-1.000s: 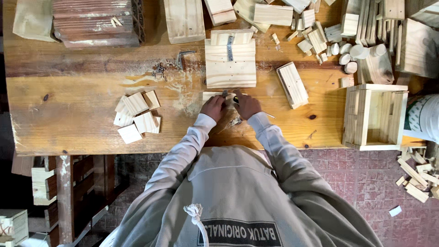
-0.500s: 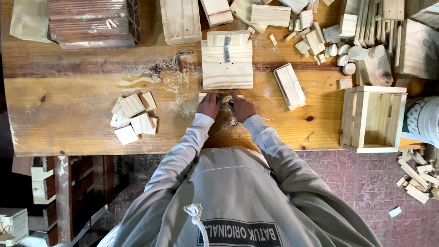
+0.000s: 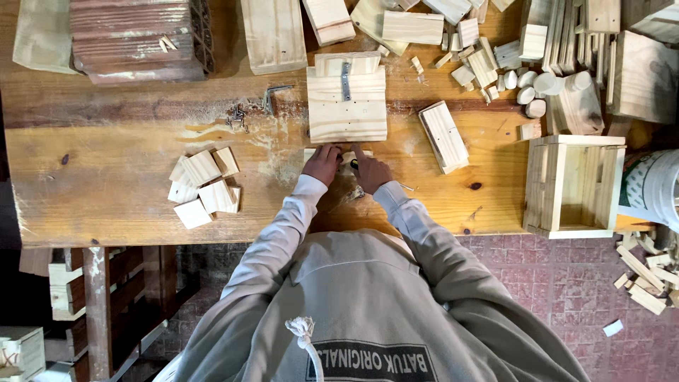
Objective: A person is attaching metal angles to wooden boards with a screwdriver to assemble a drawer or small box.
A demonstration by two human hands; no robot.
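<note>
— What's the biggest thing here?

— The wooden tabletop (image 3: 106,141). I'll place everything else from the slatted wooden panel with the metal hinge (image 3: 346,106), which lies near its middle.

— And around that panel?

— Far right of it stands an open wooden crate (image 3: 573,187). Up and to the left lies a stack of dark reddish boards (image 3: 134,35). Just right of the panel lies a small slatted block (image 3: 443,136). Down and to the left sits a cluster of square wood pieces (image 3: 205,187).

— The hands?

— Both are just below the panel's near edge. The left hand (image 3: 323,164) and right hand (image 3: 370,172) have curled fingers closed on a small pale wooden piece (image 3: 344,161) between them, which lies on the tabletop almost touching the panel. What exactly the fingers pinch I cannot tell.
</note>
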